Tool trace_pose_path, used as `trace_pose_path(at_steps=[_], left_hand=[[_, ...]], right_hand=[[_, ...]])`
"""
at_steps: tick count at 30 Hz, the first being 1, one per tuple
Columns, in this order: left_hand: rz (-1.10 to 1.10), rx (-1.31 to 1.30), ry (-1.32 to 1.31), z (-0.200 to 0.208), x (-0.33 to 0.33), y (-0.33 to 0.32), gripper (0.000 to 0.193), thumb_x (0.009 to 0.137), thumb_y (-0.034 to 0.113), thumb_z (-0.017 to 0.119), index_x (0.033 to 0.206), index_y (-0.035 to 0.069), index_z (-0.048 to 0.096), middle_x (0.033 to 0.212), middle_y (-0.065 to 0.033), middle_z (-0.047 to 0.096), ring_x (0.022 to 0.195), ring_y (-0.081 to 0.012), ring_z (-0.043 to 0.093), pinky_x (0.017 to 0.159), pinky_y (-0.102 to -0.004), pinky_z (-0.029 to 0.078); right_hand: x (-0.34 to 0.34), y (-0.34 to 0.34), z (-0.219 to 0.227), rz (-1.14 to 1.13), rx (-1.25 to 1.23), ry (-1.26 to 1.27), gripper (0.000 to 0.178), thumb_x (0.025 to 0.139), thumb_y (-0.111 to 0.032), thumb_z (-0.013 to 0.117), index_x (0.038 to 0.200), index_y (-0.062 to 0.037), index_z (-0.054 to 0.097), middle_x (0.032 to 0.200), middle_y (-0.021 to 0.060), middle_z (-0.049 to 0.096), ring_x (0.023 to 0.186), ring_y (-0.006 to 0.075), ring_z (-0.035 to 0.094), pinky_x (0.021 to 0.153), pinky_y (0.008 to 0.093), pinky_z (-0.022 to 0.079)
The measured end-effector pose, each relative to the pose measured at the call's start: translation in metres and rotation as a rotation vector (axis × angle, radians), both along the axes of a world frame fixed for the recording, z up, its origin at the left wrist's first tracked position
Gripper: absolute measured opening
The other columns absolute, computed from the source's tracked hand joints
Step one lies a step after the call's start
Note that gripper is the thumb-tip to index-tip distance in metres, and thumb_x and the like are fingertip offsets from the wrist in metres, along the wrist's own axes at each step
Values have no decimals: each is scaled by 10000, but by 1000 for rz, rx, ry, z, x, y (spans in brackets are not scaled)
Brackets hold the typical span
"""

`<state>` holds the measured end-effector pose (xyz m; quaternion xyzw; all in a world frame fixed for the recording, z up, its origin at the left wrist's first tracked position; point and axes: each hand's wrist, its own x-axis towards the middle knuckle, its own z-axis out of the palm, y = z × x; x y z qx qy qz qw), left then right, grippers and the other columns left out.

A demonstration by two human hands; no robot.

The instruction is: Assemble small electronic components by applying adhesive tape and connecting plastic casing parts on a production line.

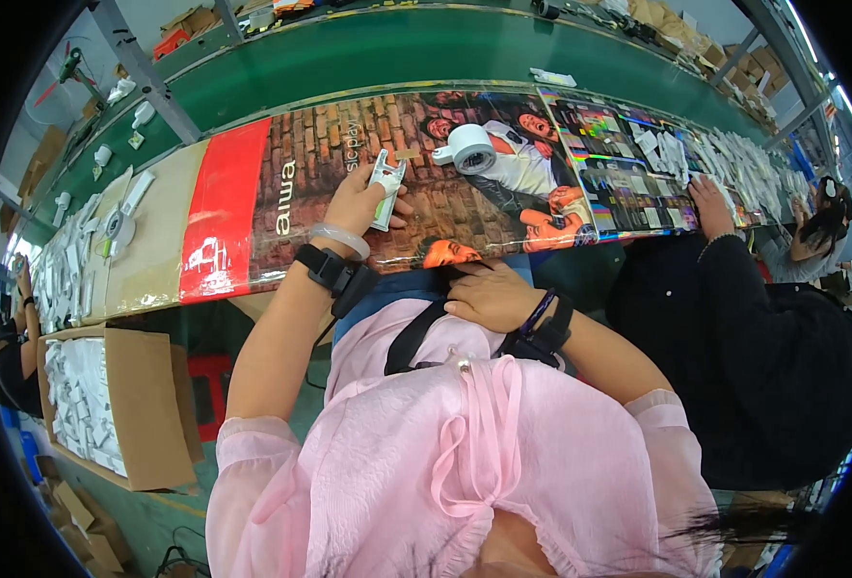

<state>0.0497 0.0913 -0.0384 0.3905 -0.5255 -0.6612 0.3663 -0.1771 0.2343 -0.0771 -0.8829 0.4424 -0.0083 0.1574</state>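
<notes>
My left hand (354, 207) is closed around a small flat white piece (387, 178) with a forked upper end and a green patch lower down. It holds the piece just above the glossy printed sheet (320, 154) that covers the bench. My right hand (493, 297) lies at my waist by the bench's near edge, its back turned up and its fingers loosely spread. Nothing shows in it, though its fingertips are partly hidden. Beyond the left hand, to the right, stands a white roll-like part (471, 149) with a short tab and a grey ringed face.
Piles of white parts (60, 270) cover the bench's left end, with more (734, 169) at the right. A carton (142, 405) of white pieces stands at lower left. A green conveyor belt (349, 63) runs behind. Close on my right, a co-worker's hand (710, 204) rests on the bench.
</notes>
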Motion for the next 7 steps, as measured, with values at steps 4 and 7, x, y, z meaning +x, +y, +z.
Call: trace_pose_path(at_steps=[4,7], left_hand=[[-6,-6,8,1,-2,0,334,961,151,499,1249,-18,488,1051,-159,634,812,-243,688,628,-335,599],[-1,5,2,-2,-1,-2,342,959,159,526,1249,-17,489,1059,-165,632,816,-247,690,629,-338,599]], right_hand=[[-4,10,0,5,-39,4,475,1004,-437,376,1008,-82,692,1103,109,677,1293,315,476,1090,464,289],[0,15,22,19,117,200,453,1010,-424,398,1203,-80,623,1258,117,614,1368,291,399,1147,456,245]])
